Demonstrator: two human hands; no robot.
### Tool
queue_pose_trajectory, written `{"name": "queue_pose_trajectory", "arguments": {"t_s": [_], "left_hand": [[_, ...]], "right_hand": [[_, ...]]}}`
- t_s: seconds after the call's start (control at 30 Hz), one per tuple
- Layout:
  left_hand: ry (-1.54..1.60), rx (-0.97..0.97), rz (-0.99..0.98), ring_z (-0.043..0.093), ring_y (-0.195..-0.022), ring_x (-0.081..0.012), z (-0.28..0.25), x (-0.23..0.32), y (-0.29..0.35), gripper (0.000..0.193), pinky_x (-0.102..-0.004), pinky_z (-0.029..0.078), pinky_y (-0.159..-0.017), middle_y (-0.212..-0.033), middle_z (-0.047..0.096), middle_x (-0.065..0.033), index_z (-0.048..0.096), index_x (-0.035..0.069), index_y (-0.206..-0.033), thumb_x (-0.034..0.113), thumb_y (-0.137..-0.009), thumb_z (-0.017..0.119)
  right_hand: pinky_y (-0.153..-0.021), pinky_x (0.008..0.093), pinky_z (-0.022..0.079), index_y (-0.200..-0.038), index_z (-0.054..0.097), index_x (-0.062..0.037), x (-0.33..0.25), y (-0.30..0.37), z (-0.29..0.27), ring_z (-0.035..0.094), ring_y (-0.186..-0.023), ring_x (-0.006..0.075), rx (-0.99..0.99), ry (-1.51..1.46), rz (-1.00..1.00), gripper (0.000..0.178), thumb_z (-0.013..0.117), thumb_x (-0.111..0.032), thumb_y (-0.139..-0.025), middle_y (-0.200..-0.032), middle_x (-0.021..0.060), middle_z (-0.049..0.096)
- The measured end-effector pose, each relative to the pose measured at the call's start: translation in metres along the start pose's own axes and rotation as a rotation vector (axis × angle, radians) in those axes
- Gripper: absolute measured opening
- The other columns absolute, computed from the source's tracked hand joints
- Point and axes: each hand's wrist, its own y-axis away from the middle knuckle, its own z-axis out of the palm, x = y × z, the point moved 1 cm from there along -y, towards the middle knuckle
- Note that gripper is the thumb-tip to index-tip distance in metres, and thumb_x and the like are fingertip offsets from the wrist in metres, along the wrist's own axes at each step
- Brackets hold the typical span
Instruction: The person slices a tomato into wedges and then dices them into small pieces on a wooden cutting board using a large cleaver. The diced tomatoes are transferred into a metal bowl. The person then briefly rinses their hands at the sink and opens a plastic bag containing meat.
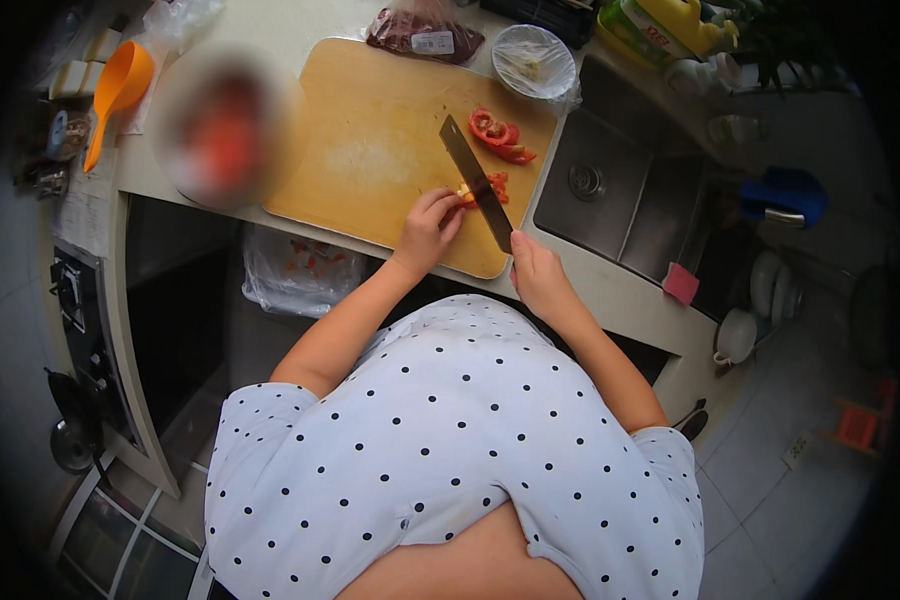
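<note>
My right hand (542, 275) is closed around the handle of a broad, dark-bladed kitchen knife (473, 175). The blade slants up and to the left over the right part of a yellow-brown cutting board (370, 130). On the blade's left side, my left hand (430, 230) holds a piece of red bell pepper (466, 198) down with bent fingertips. Cut red pepper bits (499, 186) lie just right of the blade. Farther back are larger red pepper pieces (502, 136), some with the pale core showing. The blade hides part of the pepper under it.
Right of the board is a steel sink (610, 180). Behind stand a film-covered bowl (533, 62) and a bag of dark red food (425, 35). At left are a blurred round shape with red contents (225, 130) and an orange ladle (120, 85). A scrap bag (300, 270) hangs below the counter.
</note>
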Motion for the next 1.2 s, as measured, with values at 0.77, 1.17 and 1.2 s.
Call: {"name": "queue_pose_trajectory", "arguments": {"t_s": [0.77,1.17,1.2], "left_hand": [[-0.154,0.009,0.271,0.059,-0.084,-0.0297,-0.008,-0.009,0.002,0.017,-0.0350,0.049,-0.072,-0.091,0.060,-0.0135,0.063,0.000,-0.087,-0.002,-0.070,0.068],[-0.107,0.002,0.251,0.054,-0.103,-0.0358,-0.007,-0.009,-0.004,0.018,-0.0394,0.046,-0.086,-0.104,0.057,-0.0171,0.063,-0.001,-0.093,-0.001,-0.076,0.063],[-0.107,0.023,0.273,0.052,-0.108,-0.0370,-0.006,-0.007,-0.005,0.018,-0.0401,0.045,-0.089,-0.107,0.056,-0.0178,0.062,-0.002,-0.095,-0.001,-0.077,0.062]], "right_hand": [[-0.066,0.0422,0.045,-0.095,0.057,0.0047,0.015,0.009,0.016,0.058,-0.069,0.0392,-0.055,0.066,0.024,0.043,0.036,-0.033,-0.099,-0.077,0.0266,0.058],[-0.072,0.0420,0.048,-0.123,0.052,-0.0019,0.010,-0.006,0.021,0.062,-0.081,0.0407,0.117,-0.022,-0.094,0.039,0.044,-0.029,-0.095,-0.087,0.0261,0.062],[-0.072,0.0413,0.048,-0.124,0.051,-0.0016,0.008,0.009,0.012,0.062,-0.082,0.0399,0.124,0.005,-0.042,0.039,0.046,-0.028,-0.095,-0.088,0.0264,0.062]]}}
